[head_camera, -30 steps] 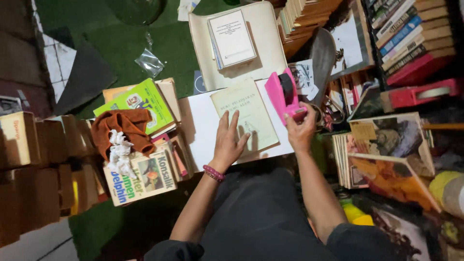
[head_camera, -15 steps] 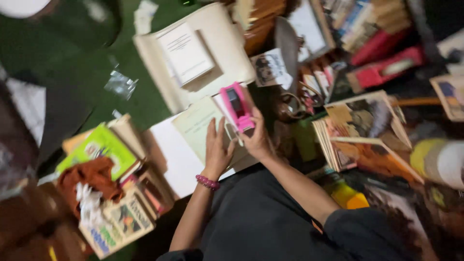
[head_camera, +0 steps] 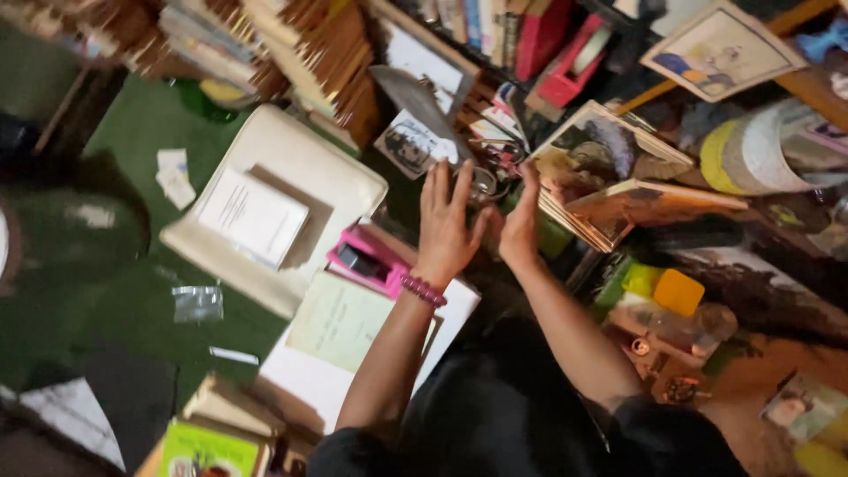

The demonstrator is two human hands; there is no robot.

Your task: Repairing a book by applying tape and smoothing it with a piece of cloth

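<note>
My left hand (head_camera: 444,221), with a pink bead bracelet at the wrist, is raised with its fingers spread and holds nothing. My right hand (head_camera: 519,221) is lifted beside it, palm turned toward the left hand, also without anything in it. Both hover near a small glass jar (head_camera: 481,184) among clutter. A pink stapler (head_camera: 364,261) lies just left of my left wrist, resting on a pale green booklet (head_camera: 340,320) and white paper (head_camera: 305,380).
A cream open folder (head_camera: 291,159) with a white booklet (head_camera: 252,216) lies on the green mat. Stacks of books (head_camera: 291,44) line the top. Picture books (head_camera: 618,190) sit right. A tape roll (head_camera: 751,150), yellow lids (head_camera: 676,291) and a green book (head_camera: 212,450) are nearby.
My right hand let go of the pink stapler, which now lies on the papers. Both hands lifted off the booklet and moved up and right toward the clutter. The view swung right.
</note>
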